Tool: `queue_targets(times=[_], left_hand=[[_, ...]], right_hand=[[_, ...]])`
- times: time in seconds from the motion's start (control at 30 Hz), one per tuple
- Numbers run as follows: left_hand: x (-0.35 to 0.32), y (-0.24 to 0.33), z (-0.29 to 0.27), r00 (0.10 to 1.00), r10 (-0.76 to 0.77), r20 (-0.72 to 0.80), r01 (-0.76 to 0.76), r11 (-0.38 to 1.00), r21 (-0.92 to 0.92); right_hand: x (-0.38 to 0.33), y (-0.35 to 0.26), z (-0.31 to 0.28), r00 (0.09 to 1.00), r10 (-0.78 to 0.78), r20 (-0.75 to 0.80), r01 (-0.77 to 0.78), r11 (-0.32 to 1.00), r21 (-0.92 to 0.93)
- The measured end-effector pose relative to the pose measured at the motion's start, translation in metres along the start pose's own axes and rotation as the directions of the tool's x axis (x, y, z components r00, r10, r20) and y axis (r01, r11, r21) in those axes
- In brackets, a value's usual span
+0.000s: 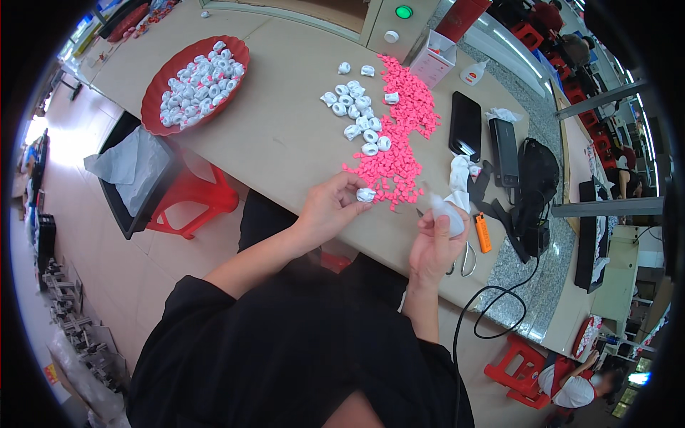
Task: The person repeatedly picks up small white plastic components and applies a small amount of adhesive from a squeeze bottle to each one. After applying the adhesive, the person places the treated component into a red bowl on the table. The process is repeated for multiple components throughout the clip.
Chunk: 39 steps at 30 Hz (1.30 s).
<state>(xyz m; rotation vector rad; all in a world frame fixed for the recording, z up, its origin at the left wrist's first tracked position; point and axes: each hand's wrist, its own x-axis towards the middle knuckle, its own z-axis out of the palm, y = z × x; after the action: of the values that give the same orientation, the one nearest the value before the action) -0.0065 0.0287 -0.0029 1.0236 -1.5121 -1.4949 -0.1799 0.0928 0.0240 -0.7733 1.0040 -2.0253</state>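
My left hand is closed at the table's front edge, pinching a small white rounded piece between thumb and fingertips. It is right beside the near end of a spread of tiny pink pieces. To its right, my right hand is wrapped round a small white squeeze bottle with its tip slanting up and left. Beyond my left hand lies a loose group of white ring-shaped pieces, some touching the pink ones. Scissors lie partly hidden beside my right hand.
A red scalloped bowl of white pieces stands far left. On the right are an orange-handled tool, a black phone-like slab, a dark power bank, a black bag, a cable, a glue bottle and a box.
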Motion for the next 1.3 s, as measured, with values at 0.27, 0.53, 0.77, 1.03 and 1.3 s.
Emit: queue_targets(times=[0.27,0.53,0.77,1.03,1.3], left_hand=[[0.0,0.015,-0.005,0.998,-0.033,0.062,0.049,0.96,-0.277],[-0.016,0.025,-0.008,0.956,-0.233,0.176,0.284,0.879,-0.382],[-0.014,0.019,-0.011,0.959,-0.221,0.175,0.277,0.855,-0.438],[-0.015,0.018,-0.01,0.957,-0.231,0.174,0.281,0.881,-0.38],[-0.013,0.021,-0.009,0.952,-0.232,0.2,0.291,0.89,-0.352]], right_hand=[[0.01,-0.028,-0.026,0.981,0.192,0.021,-0.152,0.835,-0.529],[0.015,-0.022,-0.021,0.935,0.208,0.289,0.071,0.686,-0.724],[0.018,-0.006,-0.012,0.765,0.091,0.638,0.574,0.355,-0.738],[0.021,0.004,-0.009,0.809,0.132,0.573,0.539,0.223,-0.812],[0.017,-0.002,0.001,0.874,0.118,0.471,0.349,0.52,-0.779]])
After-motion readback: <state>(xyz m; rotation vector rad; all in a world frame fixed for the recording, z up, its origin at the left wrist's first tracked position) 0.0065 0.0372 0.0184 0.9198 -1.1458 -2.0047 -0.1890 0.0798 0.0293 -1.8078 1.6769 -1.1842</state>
